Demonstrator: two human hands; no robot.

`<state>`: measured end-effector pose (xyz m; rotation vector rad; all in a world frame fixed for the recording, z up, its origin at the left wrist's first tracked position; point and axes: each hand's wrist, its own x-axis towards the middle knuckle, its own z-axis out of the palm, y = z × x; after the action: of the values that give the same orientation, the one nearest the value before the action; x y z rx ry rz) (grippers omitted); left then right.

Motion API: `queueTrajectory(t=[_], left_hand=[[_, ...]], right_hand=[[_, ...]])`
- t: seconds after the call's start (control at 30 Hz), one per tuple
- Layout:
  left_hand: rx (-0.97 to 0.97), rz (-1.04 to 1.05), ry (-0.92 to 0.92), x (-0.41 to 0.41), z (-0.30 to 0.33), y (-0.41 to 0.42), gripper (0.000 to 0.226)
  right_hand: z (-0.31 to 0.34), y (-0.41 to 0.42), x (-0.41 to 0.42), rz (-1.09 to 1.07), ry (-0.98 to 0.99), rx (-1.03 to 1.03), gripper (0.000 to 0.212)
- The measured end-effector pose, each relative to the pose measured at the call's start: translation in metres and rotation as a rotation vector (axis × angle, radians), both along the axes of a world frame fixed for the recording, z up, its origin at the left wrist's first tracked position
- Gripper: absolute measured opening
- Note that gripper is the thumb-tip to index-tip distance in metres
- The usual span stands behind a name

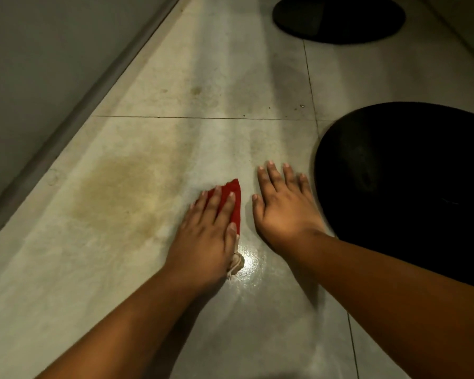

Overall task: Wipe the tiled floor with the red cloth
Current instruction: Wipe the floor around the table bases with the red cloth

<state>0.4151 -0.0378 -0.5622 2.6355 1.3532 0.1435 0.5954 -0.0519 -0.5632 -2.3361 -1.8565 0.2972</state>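
Tiled floor (257, 77) – red cloth (234, 199), two dark round mats (408, 187) – brown stain (121, 184).

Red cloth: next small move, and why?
Probably slide the left hand, pressing the red cloth flat, leftward onto the brownish stain. The stain lies just left of the cloth and looks unwiped, while the tile near the wrist already shines wet. The right hand braces flat on the floor.

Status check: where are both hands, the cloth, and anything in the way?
Left hand flat on red cloth. Right hand open on tile. Brown stain left of cloth. Black round mat close by right hand.
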Motion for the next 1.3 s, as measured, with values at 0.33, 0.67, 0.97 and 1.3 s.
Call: queueTrajectory(t=[0.33, 0.67, 0.97, 1.3], left_hand=[[0.024, 0.034, -0.015, 0.024, -0.004, 0.042, 0.062], [0.034, 0.132, -0.023, 0.059, -0.006, 0.093, 0.058], [-0.066, -0.002, 0.039, 0.019, 0.006, 0.018, 0.064], [-0.068, 0.151, -0.003, 0.089, -0.005, 0.152, 0.056]], right_hand=[[0.0, 0.002, 0.001, 0.001, 0.009, -0.009, 0.063], [0.0, 0.002, 0.001, 0.008, 0.006, -0.016, 0.063], [0.001, 0.002, 0.001, 0.015, 0.004, -0.032, 0.063], [0.0, 0.003, 0.0, 0.01, -0.006, -0.019, 0.062]])
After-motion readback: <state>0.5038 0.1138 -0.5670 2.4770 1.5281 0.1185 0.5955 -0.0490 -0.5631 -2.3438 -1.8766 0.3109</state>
